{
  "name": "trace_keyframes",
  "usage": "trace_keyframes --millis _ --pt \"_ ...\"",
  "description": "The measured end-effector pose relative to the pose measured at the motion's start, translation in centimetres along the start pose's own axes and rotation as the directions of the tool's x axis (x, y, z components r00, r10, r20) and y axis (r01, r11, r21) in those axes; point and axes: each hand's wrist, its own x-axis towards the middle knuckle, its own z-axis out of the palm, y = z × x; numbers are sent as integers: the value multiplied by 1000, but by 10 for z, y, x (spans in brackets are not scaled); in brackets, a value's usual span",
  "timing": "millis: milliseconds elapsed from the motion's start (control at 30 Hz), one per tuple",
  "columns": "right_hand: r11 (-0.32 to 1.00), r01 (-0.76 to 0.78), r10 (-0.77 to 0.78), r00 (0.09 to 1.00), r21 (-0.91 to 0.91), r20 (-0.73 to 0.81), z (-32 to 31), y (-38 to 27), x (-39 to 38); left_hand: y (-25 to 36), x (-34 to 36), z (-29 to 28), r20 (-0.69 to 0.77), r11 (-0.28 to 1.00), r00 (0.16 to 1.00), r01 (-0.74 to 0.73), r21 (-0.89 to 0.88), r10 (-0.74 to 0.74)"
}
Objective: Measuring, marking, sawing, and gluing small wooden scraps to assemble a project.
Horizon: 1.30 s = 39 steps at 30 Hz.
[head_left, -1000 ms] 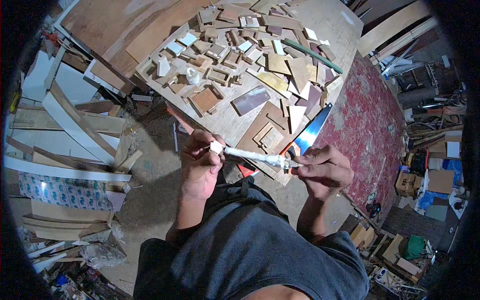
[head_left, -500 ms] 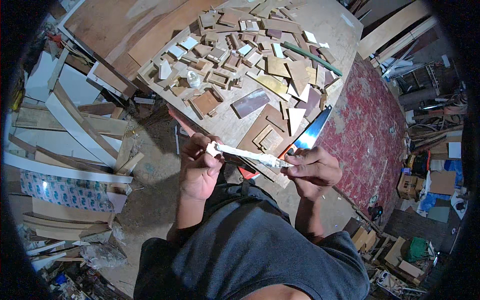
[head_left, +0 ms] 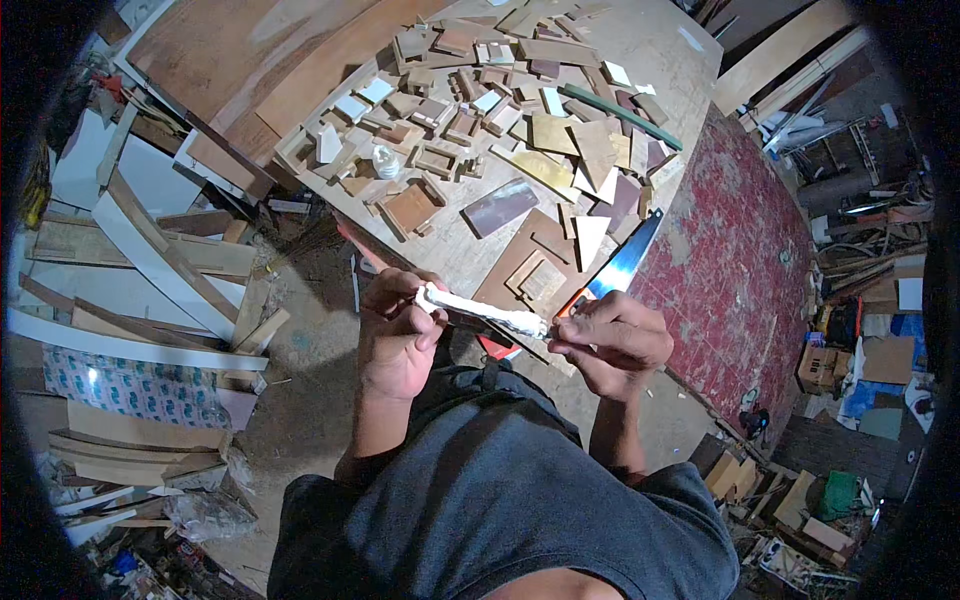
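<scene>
A long, thin white thing with a crumpled surface (head_left: 484, 308) spans the gap between my hands, above the near edge of the table. It looks like a squeezed-out tube, but its exact kind is hard to make out. My left hand (head_left: 398, 335) pinches its wider left end between thumb and fingers. At its darker, narrower right end, my right hand (head_left: 615, 343) is closed on the tip, and the fingers hide part of it. Just beyond my right hand, a handsaw (head_left: 626, 258) with a shiny blade lies along the table's right edge.
The wooden table (head_left: 445, 258) carries many small wood pieces, a small open wooden box (head_left: 410, 207), a clear container (head_left: 386, 161) and a green strip (head_left: 622, 117). Curved boards (head_left: 165, 250) are stacked at left. A worn red surface (head_left: 735, 240) lies at right, with boxes (head_left: 822, 368) beyond.
My right hand has shifted slightly left, closer to my left hand. The white thing has turned a little and catches more light. My left hand has barely moved.
</scene>
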Motion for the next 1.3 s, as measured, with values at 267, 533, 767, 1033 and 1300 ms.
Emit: trace_keyframes --millis 267,533,767,1033,1300 --pt "998 46 -49 993 -38 -103 0 2 -8 1 0 -5 -10 990 998 -55 133 57" --pt "999 23 -26 996 -31 -86 18 -5 -18 -6 2 -2 14 926 955 -292 239 298" --pt "992 124 -128 982 -38 -137 16 -2 -17 -2 -1 3 -23 938 960 -266 223 278" --pt "992 119 -122 991 -50 -58 21 -11 -10 -2 -4 4 -71 949 965 -231 216 252" --pt "998 54 -55 985 -10 -166 22 -3 -23 -2 -7 1 -20 965 970 -239 106 242"
